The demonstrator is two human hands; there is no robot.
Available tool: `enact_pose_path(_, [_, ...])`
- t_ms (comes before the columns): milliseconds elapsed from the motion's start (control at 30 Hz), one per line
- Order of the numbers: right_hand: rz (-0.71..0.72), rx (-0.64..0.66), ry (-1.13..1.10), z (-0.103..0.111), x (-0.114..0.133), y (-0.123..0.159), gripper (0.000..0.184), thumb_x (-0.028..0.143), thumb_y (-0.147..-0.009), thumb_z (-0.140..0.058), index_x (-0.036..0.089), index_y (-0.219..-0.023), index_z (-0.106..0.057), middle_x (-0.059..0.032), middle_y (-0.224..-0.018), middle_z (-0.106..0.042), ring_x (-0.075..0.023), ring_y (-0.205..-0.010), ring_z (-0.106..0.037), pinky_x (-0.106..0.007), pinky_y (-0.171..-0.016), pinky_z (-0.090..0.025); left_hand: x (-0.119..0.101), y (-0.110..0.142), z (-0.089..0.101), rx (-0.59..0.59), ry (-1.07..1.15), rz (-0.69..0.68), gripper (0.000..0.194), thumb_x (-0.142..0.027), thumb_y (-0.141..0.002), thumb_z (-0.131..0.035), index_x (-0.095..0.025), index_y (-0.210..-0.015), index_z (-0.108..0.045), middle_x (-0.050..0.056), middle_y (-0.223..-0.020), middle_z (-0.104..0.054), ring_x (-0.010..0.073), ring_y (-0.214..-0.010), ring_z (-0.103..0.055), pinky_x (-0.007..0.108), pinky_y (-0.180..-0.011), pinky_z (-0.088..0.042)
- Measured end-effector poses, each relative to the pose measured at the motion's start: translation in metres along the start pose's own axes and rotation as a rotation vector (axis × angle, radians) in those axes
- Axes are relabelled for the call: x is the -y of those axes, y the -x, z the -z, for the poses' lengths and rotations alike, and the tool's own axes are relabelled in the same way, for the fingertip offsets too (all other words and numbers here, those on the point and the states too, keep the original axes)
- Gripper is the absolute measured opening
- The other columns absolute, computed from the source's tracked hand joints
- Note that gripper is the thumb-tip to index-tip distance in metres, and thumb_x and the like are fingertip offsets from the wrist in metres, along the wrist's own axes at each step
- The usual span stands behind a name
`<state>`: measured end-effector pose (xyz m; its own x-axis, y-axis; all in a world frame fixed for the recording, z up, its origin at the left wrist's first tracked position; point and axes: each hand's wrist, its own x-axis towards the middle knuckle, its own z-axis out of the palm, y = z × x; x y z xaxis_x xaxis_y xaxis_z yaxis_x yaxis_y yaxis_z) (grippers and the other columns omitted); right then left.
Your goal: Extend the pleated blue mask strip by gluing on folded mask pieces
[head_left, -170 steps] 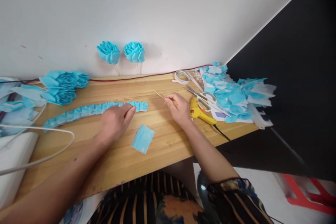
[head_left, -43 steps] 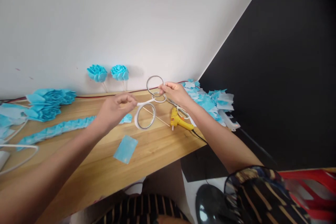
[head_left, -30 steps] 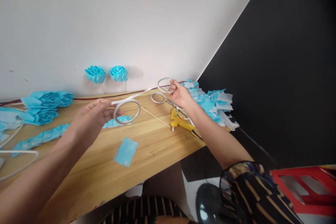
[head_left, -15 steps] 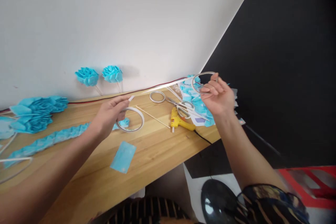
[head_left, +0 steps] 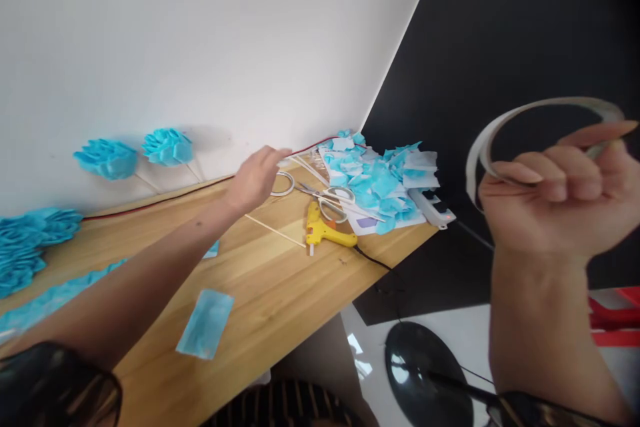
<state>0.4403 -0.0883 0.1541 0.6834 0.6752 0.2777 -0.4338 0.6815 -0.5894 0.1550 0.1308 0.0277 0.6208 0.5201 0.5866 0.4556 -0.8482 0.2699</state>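
Observation:
My right hand (head_left: 560, 203) is raised close to the camera, off the table's right side, with its fingers closed on a thin white tape ring (head_left: 525, 110). My left hand (head_left: 257, 177) reaches to the back of the wooden table (head_left: 280, 287), fingers bent together at the end of a thin white tape strip (head_left: 300, 164). A second tape ring (head_left: 286, 184) lies flat on the table just right of that hand. A thin wooden stick (head_left: 273, 230) lies below it.
A yellow glue gun (head_left: 325, 233) and scissors (head_left: 333, 199) lie beside a pile of blue paper pieces (head_left: 385, 177) at the table's right end. A blue paper rectangle (head_left: 206, 323) lies near the front edge. Two blue paper flowers (head_left: 167, 145) lean on the wall.
My right hand has pulled its tape ring far right and up toward the camera. My left hand moved from the table's middle to the back by the lying ring. The view swung right.

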Motion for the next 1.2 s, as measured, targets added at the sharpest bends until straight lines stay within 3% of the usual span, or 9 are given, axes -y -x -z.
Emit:
enact_pose_path(100, [-0.016, -0.030, 0.106, 0.012, 0.002, 0.010, 0.027, 0.012, -0.090, -0.048, 0.025, -0.071, -0.063, 0.0093, -0.032, -0.032, -0.0012, -0.031, -0.028, -0.022, -0.040, -0.033, 0.014, -0.002, -0.025, 0.336, -0.063, -0.116, 0.038, -0.014, -0.092, -0.037, -0.018, -0.122, -0.061, 0.013, -0.107, -0.066, 0.0250, -0.099, -0.060, 0.036, -0.089, -0.043])
enact_pose_path(167, [-0.008, -0.069, 0.111, 0.022, 0.006, 0.014, 0.032, 0.013, -0.094, -0.044, 0.027, -0.070, -0.061, 0.0085, -0.032, -0.035, -0.0019, -0.031, -0.031, -0.024, -0.041, -0.035, 0.021, 0.000, -0.029, 0.417, -0.068, -0.101, 0.031, -0.017, -0.091, -0.044, -0.018, -0.117, -0.062, 0.012, -0.100, -0.068, 0.0246, -0.092, -0.062, 0.033, -0.083, -0.044])
enact_pose_path(367, [-0.001, -0.074, 0.188, 0.042, 0.011, 0.012, 0.028, 0.013, -0.091, -0.053, 0.029, -0.070, -0.062, 0.0078, -0.034, -0.039, -0.0007, -0.033, -0.036, -0.034, -0.044, -0.033, 0.029, -0.003, -0.026, 0.451, -0.040, -0.037, 0.025, -0.018, -0.085, -0.054, -0.018, -0.108, -0.064, 0.009, -0.092, -0.070, 0.0232, -0.081, -0.063, 0.031, -0.074, -0.043])
enact_pose_path(500, [-0.014, 0.018, 0.230, 0.047, 0.005, 0.005, 0.009, 0.020, -0.068, -0.072, 0.025, -0.071, -0.065, 0.0120, -0.034, -0.024, -0.0019, -0.033, -0.014, -0.030, -0.042, -0.019, 0.031, -0.005, -0.033, 0.456, -0.049, -0.093, 0.040, -0.013, -0.091, -0.041, -0.019, -0.125, -0.060, 0.011, -0.120, -0.068, 0.0239, -0.105, -0.063, 0.033, -0.090, -0.045])
enact_pose_path(600, [-0.008, 0.071, 0.213, 0.053, 0.003, 0.002, 0.021, 0.027, -0.058, -0.078, 0.024, -0.075, -0.066, 0.0153, -0.036, -0.019, -0.0031, -0.036, -0.002, -0.026, -0.045, -0.012, 0.035, -0.004, -0.040, 0.449, -0.067, -0.146, 0.042, -0.016, -0.096, -0.035, -0.019, -0.132, -0.056, 0.011, -0.134, -0.062, 0.0243, -0.118, -0.060, 0.035, -0.099, -0.044])
enact_pose_path(800, [-0.034, 0.091, 0.242, 0.057, 0.001, 0.002, 0.021, 0.027, -0.064, -0.080, 0.025, -0.080, -0.067, 0.0149, -0.040, -0.016, -0.0053, -0.040, 0.001, -0.026, -0.051, -0.008, 0.038, -0.013, -0.051, 0.382, -0.085, -0.063, 0.046, -0.013, -0.094, -0.037, -0.018, -0.135, -0.056, 0.012, -0.130, -0.065, 0.0248, -0.118, -0.061, 0.035, -0.101, -0.045])
enact_pose_path(967, [-0.068, 0.109, 0.330, 0.056, -0.001, 0.003, 0.015, 0.032, -0.070, -0.080, 0.028, -0.080, -0.070, 0.0125, -0.042, -0.009, -0.0076, -0.043, 0.001, -0.030, -0.052, -0.007, 0.034, -0.016, -0.044, 0.408, -0.144, -0.124, 0.048, -0.012, -0.094, -0.033, -0.019, -0.137, -0.054, 0.013, -0.122, -0.067, 0.0260, -0.110, -0.063, 0.037, -0.095, -0.048])
enact_pose_path(1100, [-0.097, 0.133, 0.409, 0.052, -0.001, 0.003, 0.015, 0.034, -0.066, -0.083, 0.032, -0.076, -0.073, 0.0117, -0.043, -0.004, -0.0076, -0.045, 0.002, -0.033, -0.054, -0.005, 0.031, -0.011, -0.039, 0.474, -0.095, -0.212, 0.046, -0.014, -0.093, -0.041, -0.018, -0.137, -0.051, 0.013, -0.135, -0.060, 0.0250, -0.122, -0.057, 0.037, -0.103, -0.044])
enact_pose_path(1200, [-0.105, 0.152, 0.444, 0.048, -0.003, 0.003, 0.015, 0.035, -0.064, -0.083, 0.035, -0.076, -0.073, 0.0111, -0.042, -0.005, -0.0079, -0.046, 0.001, -0.035, -0.055, -0.004, 0.034, -0.008, -0.042, 0.473, -0.093, -0.159, 0.049, -0.015, -0.088, -0.049, -0.017, -0.137, -0.050, 0.014, -0.138, -0.058, 0.0266, -0.122, -0.057, 0.038, -0.104, -0.044])
